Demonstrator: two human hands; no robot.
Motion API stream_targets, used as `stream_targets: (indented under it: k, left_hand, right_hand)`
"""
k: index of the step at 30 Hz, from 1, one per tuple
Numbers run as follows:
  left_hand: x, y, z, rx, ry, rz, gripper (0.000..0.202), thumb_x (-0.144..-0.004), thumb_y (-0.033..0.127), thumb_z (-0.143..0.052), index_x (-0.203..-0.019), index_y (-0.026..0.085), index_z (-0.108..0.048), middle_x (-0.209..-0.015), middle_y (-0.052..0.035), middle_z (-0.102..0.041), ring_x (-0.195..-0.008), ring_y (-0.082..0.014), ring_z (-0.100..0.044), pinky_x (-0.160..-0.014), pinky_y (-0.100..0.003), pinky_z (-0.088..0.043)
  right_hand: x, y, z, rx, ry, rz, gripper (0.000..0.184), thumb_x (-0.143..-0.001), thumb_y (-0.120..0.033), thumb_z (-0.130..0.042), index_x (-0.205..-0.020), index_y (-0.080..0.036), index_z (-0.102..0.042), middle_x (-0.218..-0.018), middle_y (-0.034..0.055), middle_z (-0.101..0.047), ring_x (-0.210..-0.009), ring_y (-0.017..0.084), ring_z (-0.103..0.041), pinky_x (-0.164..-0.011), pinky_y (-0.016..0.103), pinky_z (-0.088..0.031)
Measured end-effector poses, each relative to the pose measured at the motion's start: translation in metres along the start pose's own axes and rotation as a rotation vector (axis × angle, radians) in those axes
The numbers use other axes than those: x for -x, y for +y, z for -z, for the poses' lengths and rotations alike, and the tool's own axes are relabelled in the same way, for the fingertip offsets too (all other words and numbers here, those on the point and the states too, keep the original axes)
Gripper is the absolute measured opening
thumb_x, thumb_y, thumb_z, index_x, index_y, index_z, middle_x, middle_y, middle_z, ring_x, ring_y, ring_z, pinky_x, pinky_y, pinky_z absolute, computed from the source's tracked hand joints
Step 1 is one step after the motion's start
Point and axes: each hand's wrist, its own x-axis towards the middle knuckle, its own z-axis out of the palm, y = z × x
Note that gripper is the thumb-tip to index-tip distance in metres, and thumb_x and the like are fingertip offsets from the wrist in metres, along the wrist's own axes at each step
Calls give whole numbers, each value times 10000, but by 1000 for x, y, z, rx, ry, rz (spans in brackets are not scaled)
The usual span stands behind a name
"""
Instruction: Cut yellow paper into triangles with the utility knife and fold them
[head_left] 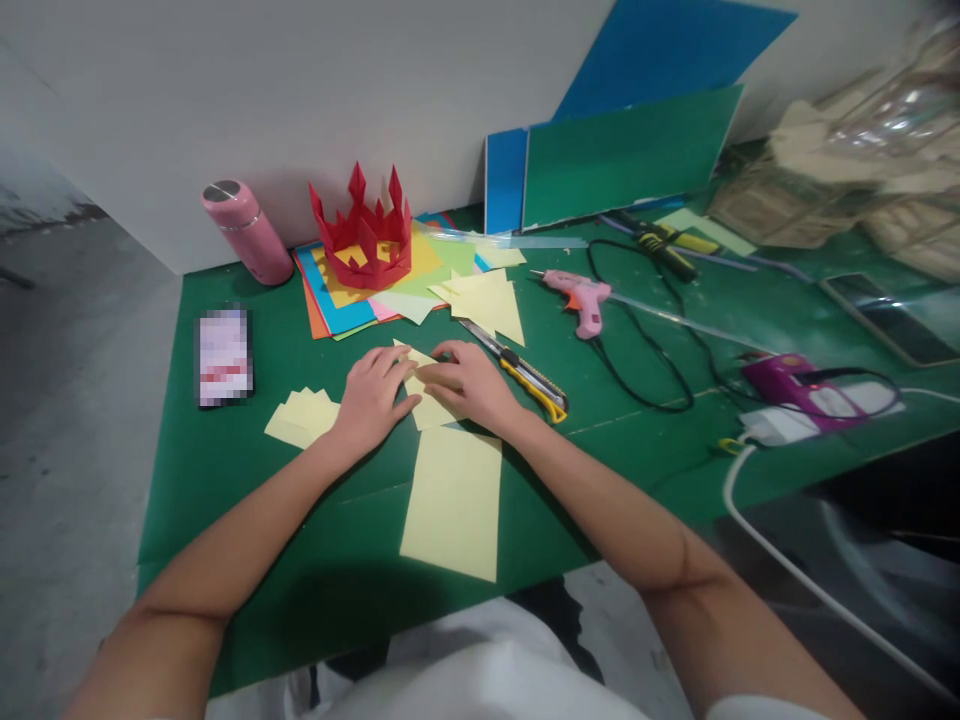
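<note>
A pale yellow sheet of paper (429, 402) with a pointed top corner lies on the green table between my hands. My left hand (373, 392) rests at its left edge, fingers stretched out and thumb apart. From the right, my right hand (469, 383) bends its fingers onto the same paper, pinching or pressing it; the fingertips partly hide the contact. Just below lies a flat yellow sheet (454, 505). Small folded yellow pieces (300, 417) fan out beside my left wrist. A yellow utility knife (525, 372) with its blade out lies right of my right hand.
A red paper crown (367, 240) stands on coloured sheets (341, 318), near a pink bottle (251, 235) and a phone (225, 355). More yellow pieces (487, 300), a pink glue gun (581, 298) with a looping cord and a power strip (780, 425) lie rightward. Boards (630, 160) lean behind.
</note>
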Motion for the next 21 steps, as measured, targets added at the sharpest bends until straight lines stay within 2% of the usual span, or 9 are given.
stream_targets:
  k: [3, 9, 13, 16, 21]
  left_hand:
    - [-1, -8, -3, 5, -59, -14, 408, -910, 473, -522, -1206, 199, -579, -1318, -123, -568, -1292, -328, -442, -1032, -488, -368]
    - [-2, -12, -2, -6, -101, -14, 441, -866, 448, -606, -1221, 189, -564, -1374, -132, -539, -1349, -324, -402, -1075, -502, -314]
    - [-2, -10, 1, -31, -137, -3, 435, -862, 444, -613, -1207, 183, -564, -1441, -127, -483, -1377, -322, -366, -1089, -524, -285]
    - [-2, -9, 2, -53, -153, -13, 418, -891, 463, -564, -1211, 194, -568, -1452, -117, -472, -1390, -323, -348, -1108, -542, -244]
    - [-4, -10, 3, -59, -127, 2, 399, -976, 455, -372, -1222, 225, -587, -1422, -77, -516, -1367, -298, -381, -1117, -557, -214]
  right_hand:
    - [1, 1, 0, 15, -19, 15, 255, -918, -316, -519, -1020, -245, -742, -1171, 123, -578, -969, 261, -523, -894, 446, -404]
    - [1, 1, 0, 35, -27, 13, 251, -920, -321, -528, -1031, -259, -745, -1178, 111, -579, -935, 237, -522, -888, 426, -406]
    - [0, -2, 3, 49, -30, 35, 261, -934, -313, -504, -1011, -237, -741, -1163, 114, -600, -985, 244, -537, -881, 411, -408]
    - [-1, -6, 6, 53, -57, 63, 267, -945, -280, -472, -1036, -219, -716, -1218, 117, -612, -1020, 247, -554, -897, 413, -406]
    - [-4, -8, 6, 36, -99, 114, 275, -962, -230, -409, -1065, -203, -663, -1299, 104, -613, -1108, 222, -573, -944, 407, -386]
